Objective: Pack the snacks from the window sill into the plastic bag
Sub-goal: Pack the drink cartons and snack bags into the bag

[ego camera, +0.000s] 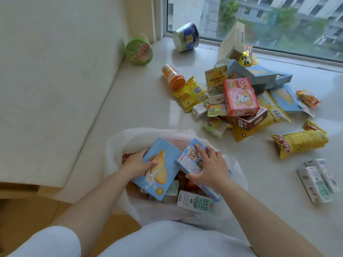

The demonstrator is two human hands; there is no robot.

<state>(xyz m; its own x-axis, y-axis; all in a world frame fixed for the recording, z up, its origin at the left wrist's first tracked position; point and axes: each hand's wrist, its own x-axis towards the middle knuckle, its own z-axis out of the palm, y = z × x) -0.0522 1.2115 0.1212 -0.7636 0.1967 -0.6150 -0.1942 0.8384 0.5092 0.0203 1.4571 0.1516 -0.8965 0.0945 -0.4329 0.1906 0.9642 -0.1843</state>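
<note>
Both boxes look light and stiff: left hand (138, 162) grips the blue biscuit box (157, 169) edge, right hand (209, 167) clasps the smaller box (193, 164) over the plastic bag (115, 145).

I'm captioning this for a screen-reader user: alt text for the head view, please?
A person's left hand and right hand each press a blue snack box into a white plastic bag, while a pile of snacks waits on the window sill.

head view | worn on the person's head, looking forward and down | close over both forearms and the plastic bag (118, 145) | window sill (141, 101) farther ahead | window (259, 19) at top right | single view, nothing shared
</note>
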